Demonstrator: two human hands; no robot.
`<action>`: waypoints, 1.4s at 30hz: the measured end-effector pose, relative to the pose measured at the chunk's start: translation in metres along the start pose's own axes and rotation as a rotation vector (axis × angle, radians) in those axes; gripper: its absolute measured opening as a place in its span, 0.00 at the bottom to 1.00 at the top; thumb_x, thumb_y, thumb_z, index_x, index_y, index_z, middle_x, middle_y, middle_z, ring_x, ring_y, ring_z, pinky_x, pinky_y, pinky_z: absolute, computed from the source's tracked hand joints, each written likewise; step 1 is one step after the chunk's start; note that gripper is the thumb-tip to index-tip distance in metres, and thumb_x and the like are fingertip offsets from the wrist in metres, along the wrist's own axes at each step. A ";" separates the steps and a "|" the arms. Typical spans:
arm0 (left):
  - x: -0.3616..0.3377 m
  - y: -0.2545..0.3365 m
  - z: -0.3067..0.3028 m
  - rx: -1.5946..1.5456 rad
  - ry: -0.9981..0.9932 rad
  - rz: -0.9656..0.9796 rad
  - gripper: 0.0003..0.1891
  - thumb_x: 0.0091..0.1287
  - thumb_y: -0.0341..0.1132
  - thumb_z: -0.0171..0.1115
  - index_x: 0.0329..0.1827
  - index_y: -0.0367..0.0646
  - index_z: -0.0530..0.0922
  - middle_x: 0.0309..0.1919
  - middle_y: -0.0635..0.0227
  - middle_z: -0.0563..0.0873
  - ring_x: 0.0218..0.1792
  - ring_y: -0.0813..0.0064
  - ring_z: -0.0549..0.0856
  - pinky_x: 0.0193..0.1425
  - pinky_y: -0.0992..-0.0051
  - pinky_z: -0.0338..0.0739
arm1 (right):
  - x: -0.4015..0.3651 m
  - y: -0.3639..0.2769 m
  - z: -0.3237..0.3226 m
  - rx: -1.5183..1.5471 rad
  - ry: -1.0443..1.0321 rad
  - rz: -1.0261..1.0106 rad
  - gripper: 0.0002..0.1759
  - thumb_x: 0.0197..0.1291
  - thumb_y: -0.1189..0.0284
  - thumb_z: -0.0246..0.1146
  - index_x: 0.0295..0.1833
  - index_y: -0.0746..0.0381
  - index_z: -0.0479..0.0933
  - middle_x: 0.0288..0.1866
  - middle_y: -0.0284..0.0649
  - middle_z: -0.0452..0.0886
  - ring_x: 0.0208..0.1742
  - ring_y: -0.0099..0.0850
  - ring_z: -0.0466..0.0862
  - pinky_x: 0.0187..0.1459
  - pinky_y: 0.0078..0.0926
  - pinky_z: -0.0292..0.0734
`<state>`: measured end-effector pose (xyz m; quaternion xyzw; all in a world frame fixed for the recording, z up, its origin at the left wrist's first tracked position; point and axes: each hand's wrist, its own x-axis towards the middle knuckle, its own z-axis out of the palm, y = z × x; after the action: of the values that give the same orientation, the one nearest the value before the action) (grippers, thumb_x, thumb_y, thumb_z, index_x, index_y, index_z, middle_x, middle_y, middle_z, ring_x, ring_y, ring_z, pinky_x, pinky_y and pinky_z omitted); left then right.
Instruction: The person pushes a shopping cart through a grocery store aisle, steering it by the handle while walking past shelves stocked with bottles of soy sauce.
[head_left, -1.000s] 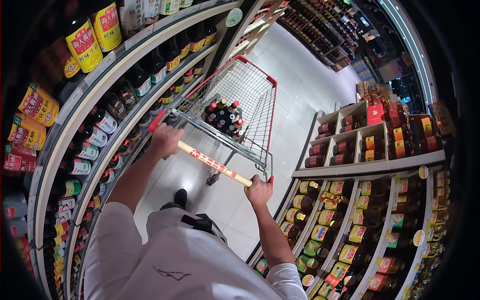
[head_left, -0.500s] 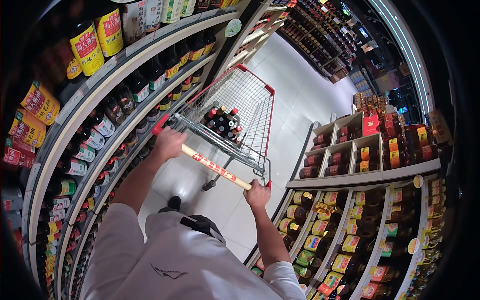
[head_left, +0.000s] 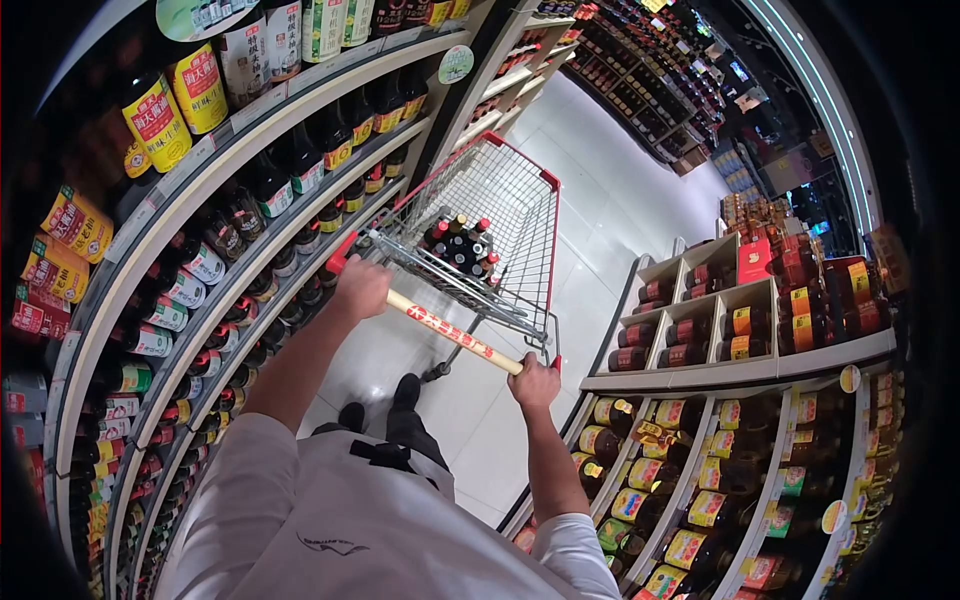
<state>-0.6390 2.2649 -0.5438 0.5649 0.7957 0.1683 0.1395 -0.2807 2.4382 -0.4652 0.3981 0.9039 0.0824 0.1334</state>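
Observation:
A wire shopping cart [head_left: 530, 240] with red corner pieces stands in front of me. Its pale handle bar [head_left: 445, 328] carries red lettering. My left hand [head_left: 362, 287] is wrapped round the bar near its left end, close to the red end piece. Round the right end is closed my right hand [head_left: 535, 382]. Inside the basket, a cluster of dark bottles [head_left: 462, 247] with red and yellowish caps stands together near the handle side.
Curved shelves [head_left: 290, 95] packed with sauce bottles run close along the left. On the right are sloped racks of oil bottles [head_left: 630, 505] and a white cubby display [head_left: 690, 300] of dark bottles. Pale tiled floor [head_left: 590, 170] stretches ahead to more stocked shelves [head_left: 640, 85].
The cart and both hands appear slightly further right and lower in view. Both shoes now show beneath the handle, where one showed before. Both hands keep their hold on the bar.

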 end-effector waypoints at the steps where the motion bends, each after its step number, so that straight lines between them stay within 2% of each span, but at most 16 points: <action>1: 0.004 0.007 -0.001 0.004 -0.027 -0.013 0.06 0.46 0.32 0.68 0.27 0.49 0.79 0.26 0.66 0.85 0.34 0.62 0.85 0.44 0.62 0.70 | 0.002 0.007 0.001 0.006 -0.001 -0.010 0.12 0.46 0.62 0.71 0.31 0.52 0.75 0.18 0.35 0.80 0.21 0.39 0.82 0.30 0.39 0.77; 3: 0.013 0.015 -0.002 0.014 -0.071 -0.036 0.03 0.49 0.33 0.66 0.27 0.49 0.81 0.27 0.65 0.86 0.35 0.62 0.86 0.48 0.61 0.70 | 0.013 0.016 0.001 0.019 -0.004 -0.023 0.11 0.46 0.63 0.70 0.30 0.52 0.75 0.19 0.36 0.81 0.21 0.39 0.82 0.30 0.39 0.77; 6: 0.026 0.026 0.001 0.027 -0.105 -0.065 0.03 0.50 0.33 0.66 0.27 0.49 0.82 0.26 0.64 0.86 0.34 0.62 0.85 0.48 0.61 0.70 | 0.023 0.031 0.002 0.035 -0.012 -0.027 0.09 0.47 0.64 0.67 0.29 0.54 0.74 0.20 0.37 0.82 0.20 0.40 0.82 0.29 0.39 0.76; 15: 0.051 0.057 0.028 0.017 0.033 -0.087 0.02 0.50 0.32 0.64 0.27 0.50 0.82 0.22 0.64 0.84 0.30 0.61 0.86 0.48 0.61 0.70 | 0.054 0.077 0.012 0.039 -0.002 -0.058 0.08 0.47 0.64 0.67 0.29 0.53 0.76 0.20 0.37 0.82 0.20 0.40 0.82 0.29 0.39 0.75; 18: 0.058 0.067 0.030 0.027 -0.022 -0.089 0.03 0.50 0.34 0.64 0.29 0.50 0.82 0.23 0.66 0.85 0.32 0.63 0.86 0.49 0.62 0.70 | 0.061 0.091 0.013 0.067 0.003 -0.071 0.07 0.48 0.65 0.67 0.28 0.54 0.76 0.20 0.37 0.82 0.20 0.40 0.82 0.29 0.39 0.75; 21: 0.070 0.081 0.028 0.072 -0.226 -0.170 0.06 0.52 0.35 0.65 0.32 0.51 0.82 0.26 0.67 0.86 0.35 0.65 0.87 0.52 0.63 0.69 | 0.067 0.102 0.014 0.100 -0.007 -0.079 0.07 0.47 0.66 0.66 0.28 0.54 0.76 0.20 0.37 0.82 0.20 0.40 0.82 0.28 0.39 0.75; 25: 0.079 0.097 0.012 0.049 -0.389 -0.220 0.09 0.54 0.37 0.65 0.39 0.50 0.82 0.31 0.67 0.88 0.40 0.64 0.87 0.54 0.64 0.69 | 0.070 0.117 0.014 0.107 0.013 -0.115 0.07 0.47 0.66 0.67 0.27 0.54 0.75 0.19 0.38 0.82 0.19 0.41 0.82 0.27 0.39 0.75; 28: 0.074 0.098 0.015 0.039 -0.318 -0.224 0.10 0.54 0.36 0.65 0.39 0.50 0.82 0.31 0.66 0.88 0.39 0.64 0.87 0.53 0.63 0.69 | 0.069 0.118 0.011 0.140 0.005 -0.148 0.07 0.47 0.66 0.68 0.28 0.55 0.77 0.19 0.39 0.81 0.20 0.41 0.82 0.27 0.39 0.75; 31: 0.070 0.102 0.015 0.024 -0.309 -0.264 0.06 0.53 0.35 0.65 0.34 0.50 0.82 0.28 0.67 0.87 0.37 0.63 0.86 0.53 0.63 0.69 | 0.066 0.119 0.005 0.194 -0.030 -0.188 0.08 0.46 0.67 0.71 0.31 0.54 0.79 0.18 0.40 0.80 0.22 0.41 0.83 0.29 0.39 0.76; 34: 0.057 0.107 0.012 -0.004 -0.208 -0.247 0.03 0.51 0.34 0.64 0.28 0.51 0.80 0.26 0.68 0.85 0.34 0.63 0.85 0.52 0.63 0.70 | 0.060 0.124 0.003 0.223 -0.074 -0.227 0.10 0.47 0.66 0.71 0.34 0.54 0.79 0.20 0.41 0.82 0.23 0.42 0.84 0.32 0.40 0.77; 35: 0.050 0.109 0.021 -0.005 -0.059 -0.241 0.02 0.50 0.34 0.64 0.26 0.51 0.79 0.23 0.69 0.84 0.33 0.64 0.84 0.51 0.64 0.71 | 0.057 0.126 0.003 0.227 -0.093 -0.232 0.10 0.48 0.66 0.71 0.35 0.54 0.79 0.21 0.42 0.82 0.24 0.42 0.84 0.33 0.41 0.77; 38: 0.032 0.116 0.038 0.013 0.107 -0.214 0.02 0.49 0.34 0.64 0.26 0.51 0.79 0.22 0.69 0.84 0.32 0.66 0.84 0.49 0.65 0.72 | 0.047 0.131 0.001 0.210 -0.158 -0.235 0.10 0.49 0.65 0.72 0.35 0.55 0.80 0.23 0.43 0.84 0.26 0.45 0.85 0.35 0.43 0.78; 42: 0.012 0.132 0.043 0.023 0.143 -0.201 0.02 0.49 0.34 0.64 0.25 0.51 0.78 0.22 0.70 0.83 0.31 0.67 0.84 0.47 0.66 0.72 | 0.033 0.140 -0.001 0.164 -0.155 -0.257 0.10 0.48 0.66 0.72 0.34 0.55 0.80 0.23 0.44 0.84 0.26 0.46 0.85 0.35 0.44 0.79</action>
<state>-0.5123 2.3210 -0.5266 0.4704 0.8581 0.1843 0.0919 -0.2045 2.5568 -0.4346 0.2940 0.9380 -0.0402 0.1790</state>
